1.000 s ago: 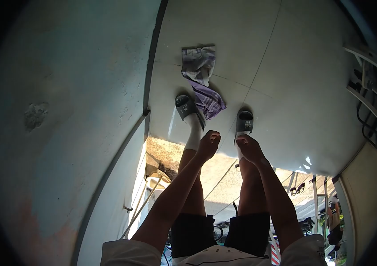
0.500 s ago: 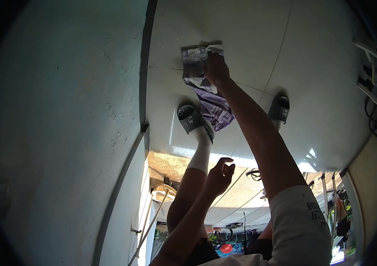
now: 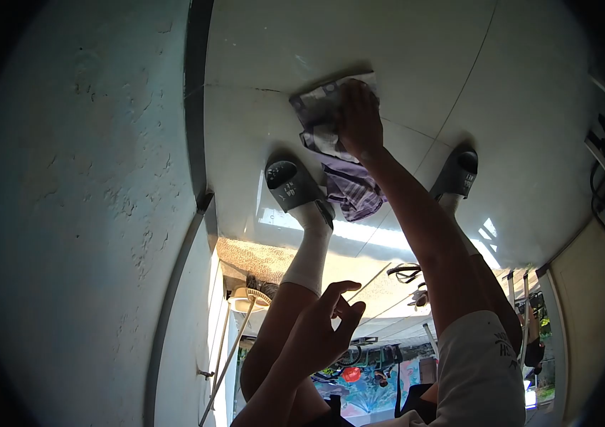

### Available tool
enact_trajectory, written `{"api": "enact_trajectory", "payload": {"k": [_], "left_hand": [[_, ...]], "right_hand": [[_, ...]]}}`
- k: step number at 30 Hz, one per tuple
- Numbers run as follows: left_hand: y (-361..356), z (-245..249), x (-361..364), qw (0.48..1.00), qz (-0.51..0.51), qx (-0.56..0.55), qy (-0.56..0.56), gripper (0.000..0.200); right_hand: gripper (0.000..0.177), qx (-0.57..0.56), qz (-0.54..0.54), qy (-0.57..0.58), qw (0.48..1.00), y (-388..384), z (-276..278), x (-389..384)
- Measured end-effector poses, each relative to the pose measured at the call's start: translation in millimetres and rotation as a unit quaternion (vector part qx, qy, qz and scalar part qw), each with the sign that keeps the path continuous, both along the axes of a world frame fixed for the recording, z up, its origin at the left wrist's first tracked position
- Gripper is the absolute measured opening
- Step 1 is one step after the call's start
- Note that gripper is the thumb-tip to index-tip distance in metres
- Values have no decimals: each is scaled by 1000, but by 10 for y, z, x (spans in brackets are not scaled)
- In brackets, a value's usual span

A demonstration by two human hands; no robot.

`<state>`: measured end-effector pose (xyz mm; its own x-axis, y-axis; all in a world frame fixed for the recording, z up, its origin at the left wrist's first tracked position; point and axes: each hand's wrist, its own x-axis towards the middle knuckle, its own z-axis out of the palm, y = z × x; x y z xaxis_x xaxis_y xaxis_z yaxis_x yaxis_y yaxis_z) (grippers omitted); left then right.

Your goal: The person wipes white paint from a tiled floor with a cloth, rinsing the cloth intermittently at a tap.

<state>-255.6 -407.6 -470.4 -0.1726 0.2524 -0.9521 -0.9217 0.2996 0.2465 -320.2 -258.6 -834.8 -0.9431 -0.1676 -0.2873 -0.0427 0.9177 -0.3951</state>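
Observation:
On the pale floor, my right hand [image 3: 361, 119] presses on a crumpled cloth [image 3: 314, 105], its fingers bent over the grey-and-white patterned part. Purple checked fabric [image 3: 353, 188] trails from the cloth toward me, between my feet. My left hand [image 3: 324, 324] hangs in the air above my left leg, holding nothing, with thumb and fingers apart and loosely bent. A dark slipper [image 3: 295, 188] on my left foot stands close beside the purple fabric. The other dark slipper [image 3: 457, 171] is farther right, apart from the cloth. My right palm is hidden.
A peeling pale wall [image 3: 89, 213] with a dark base strip [image 3: 196, 92] runs along the left. Metal rack parts [image 3: 604, 156] stand at the far right. Behind me, loose footwear [image 3: 405, 272] lies on the sunlit ground near a round pale object [image 3: 251, 299].
My right hand and the patterned part of the cloth have shifted slightly right, and the cloth has turned a little. My left hand has moved down and left in view.

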Motion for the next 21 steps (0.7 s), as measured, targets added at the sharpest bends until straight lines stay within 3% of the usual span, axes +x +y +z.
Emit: {"api": "enact_trajectory", "payload": {"k": [5, 8, 13, 17, 19, 21], "left_hand": [[14, -41, -181, 999, 47, -13, 17, 28], [73, -70, -266, 995, 83, -2, 58, 28], [92, -201, -187, 999, 23, -6, 32, 29], [40, -149, -419, 998, -3, -30, 63, 30], [77, -201, -394, 994, 53, -41, 85, 29], [63, -228, -301, 996, 50, -16, 66, 29]], "right_hand": [[59, -37, 29, 22, 999, 97, 37, -79], [58, -2, 8, 8, 1000, 55, -14, 161], [51, 32, 53, 66, 996, 15, -56, -764], [52, 93, 78, 2, 993, 56, 51, 18], [55, 77, 82, -63, 992, 140, 138, 664], [57, 52, 53, -46, 996, 113, 108, 551]]}}
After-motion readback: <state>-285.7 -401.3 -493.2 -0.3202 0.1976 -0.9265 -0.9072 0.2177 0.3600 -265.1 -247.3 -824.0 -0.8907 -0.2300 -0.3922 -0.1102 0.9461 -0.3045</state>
